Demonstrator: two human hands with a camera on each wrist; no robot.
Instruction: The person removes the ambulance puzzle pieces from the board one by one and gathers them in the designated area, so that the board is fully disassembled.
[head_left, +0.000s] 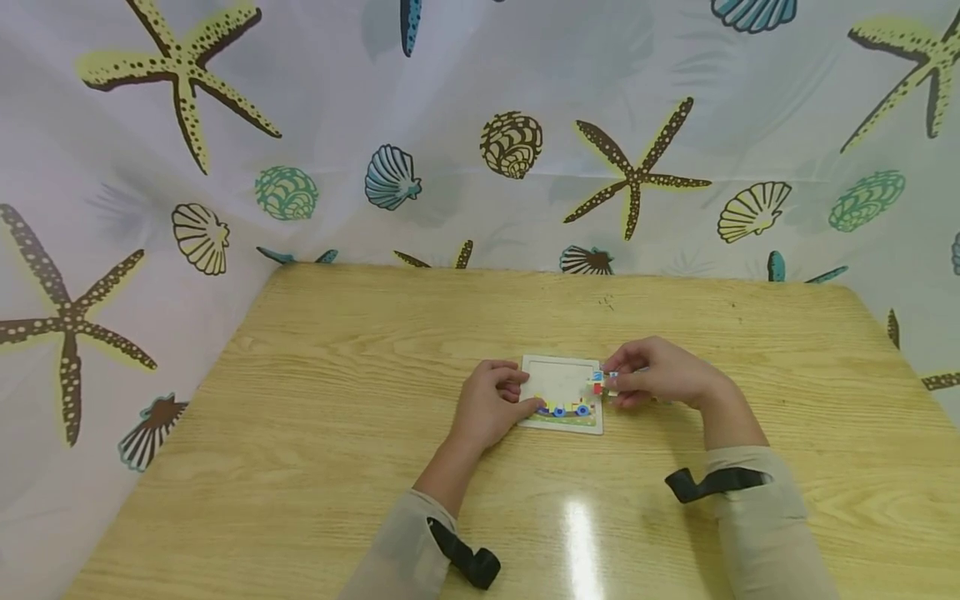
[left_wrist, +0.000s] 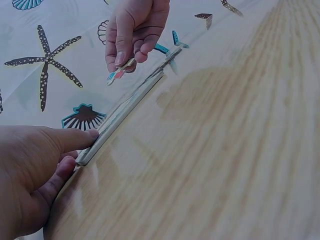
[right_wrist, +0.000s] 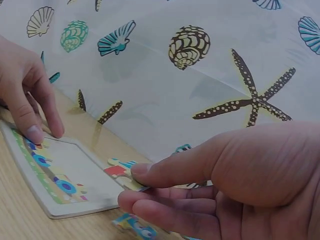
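Observation:
A white-framed jigsaw puzzle board (head_left: 561,428) lies flat on the table, its bottom strip filled with pieces showing blue wheels and green ground. My left hand (head_left: 486,407) grips the board's left side, thumb on top near the lower left corner and fingers along the edge. Just above the board's right edge, my right hand (head_left: 663,375) pinches a small puzzle piece (right_wrist: 116,171) between thumb and fingers. That piece is red, blue and cream. Under the right hand lie loose puzzle pieces (right_wrist: 134,227), partly hidden by its fingers.
The wood-grain table (head_left: 337,367) reaches back to a white curtain (head_left: 465,75) printed with starfish and shells, which also hangs along both sides. Black straps (head_left: 468,558) with small mounts sit on both sleeves.

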